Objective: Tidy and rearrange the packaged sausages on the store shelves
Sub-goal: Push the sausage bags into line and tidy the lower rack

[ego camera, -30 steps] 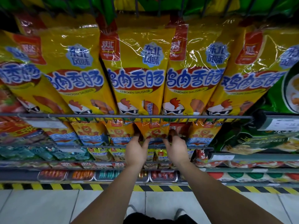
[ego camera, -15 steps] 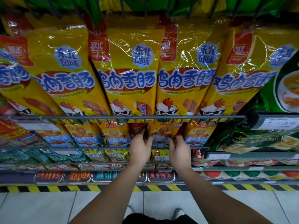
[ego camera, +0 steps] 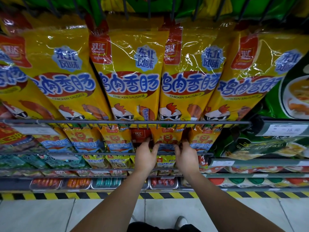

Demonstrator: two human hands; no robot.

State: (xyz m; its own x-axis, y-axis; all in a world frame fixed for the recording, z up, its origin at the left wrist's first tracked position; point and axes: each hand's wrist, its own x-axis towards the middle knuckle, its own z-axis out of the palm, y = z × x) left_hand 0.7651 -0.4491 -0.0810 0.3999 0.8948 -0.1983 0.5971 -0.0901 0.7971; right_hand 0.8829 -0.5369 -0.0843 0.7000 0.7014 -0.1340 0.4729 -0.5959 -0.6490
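Observation:
Large yellow chicken sausage packs (ego camera: 132,84) stand in a row on the upper wire shelf. Below its front rail (ego camera: 127,122), a row of smaller orange sausage packs with a lion picture (ego camera: 167,137) stands on the second shelf. My left hand (ego camera: 144,156) grips the left edge of the middle lion pack, and my right hand (ego camera: 186,155) grips its right edge. A red-labelled pack (ego camera: 140,135) shows just left of the held one, behind my left fingers. The lower part of the held pack is hidden by my hands.
Green packs (ego camera: 287,91) fill the shelves at the right, with a price tag holder (ego camera: 282,129). Lower shelves hold small yellow packs (ego camera: 117,162) and metal trays of loose sausages (ego camera: 107,182). A yellow-black hazard strip (ego camera: 50,195) edges the tiled floor (ego camera: 33,215).
The view has shifted slightly left and down. Both hands stay on the second shelf and have closed in around the middle lion pack, which has shifted right, exposing a red-labelled pack beside it.

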